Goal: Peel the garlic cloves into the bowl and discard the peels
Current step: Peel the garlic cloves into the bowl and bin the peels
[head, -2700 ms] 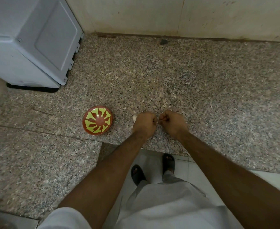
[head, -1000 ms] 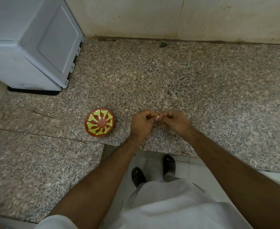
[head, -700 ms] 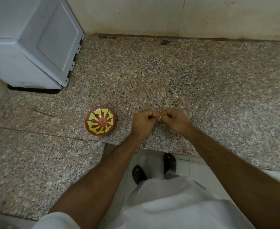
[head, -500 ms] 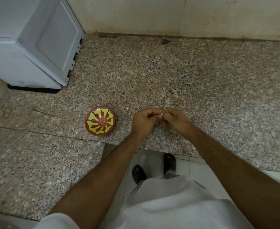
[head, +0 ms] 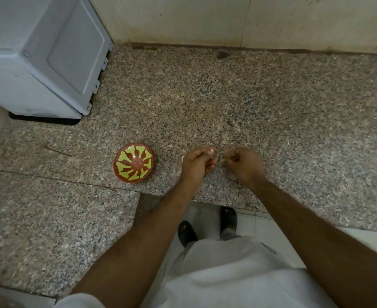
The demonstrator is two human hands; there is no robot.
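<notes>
The left hand pinches a small pale garlic clove at its fingertips, the other fingers curled under. The right hand is curled as well, thumb against forefinger; it may be pinching a thin scrap of peel, but that is too small to tell. The two hands are apart, with a gap of bare stone between them, both held over the front part of the counter.

The counter is speckled granite, running back to a pale tiled wall. A grey appliance stands on it at the far left corner. A second granite slab sits lower left, meeting the first along a seam. Below, the person's white garment and two dark sandals on a light floor show.

The bowl, red with yellow markings, sits on the counter to the left of the left hand, near but apart. Whether cloves lie in it cannot be told. A small pale bit lies on the stone just beside the left hand.
</notes>
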